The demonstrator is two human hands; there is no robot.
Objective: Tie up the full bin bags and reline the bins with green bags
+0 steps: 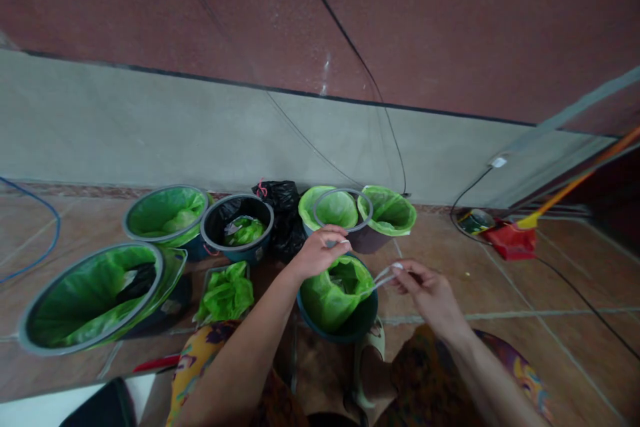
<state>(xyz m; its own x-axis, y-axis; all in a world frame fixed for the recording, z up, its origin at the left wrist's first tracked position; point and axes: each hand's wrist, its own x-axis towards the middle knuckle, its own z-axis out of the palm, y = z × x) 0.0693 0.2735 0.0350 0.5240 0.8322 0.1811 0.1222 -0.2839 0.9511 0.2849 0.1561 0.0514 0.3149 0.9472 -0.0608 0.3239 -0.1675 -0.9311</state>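
A green plastic bin liner (327, 300) stands up inside a dark teal bin (367, 321) between my feet, its mouth partly gathered. My right hand (425, 290) pinches a pale drawstring (384, 278) pulled out from the liner's right side. My left hand (323, 252) is closed above the bin's far left edge. A small white bit shows at its fingertips and looks like part of the drawstring. What lies deep in the liner is hard to make out.
Behind are two lined bins (390, 210) with a loose grey ring (367, 213) over them. Black bags (280, 197), lined bins (165, 210) and a green bag bundle (227, 293) sit left. A red dustpan (513, 240) and cable (580, 297) lie right.
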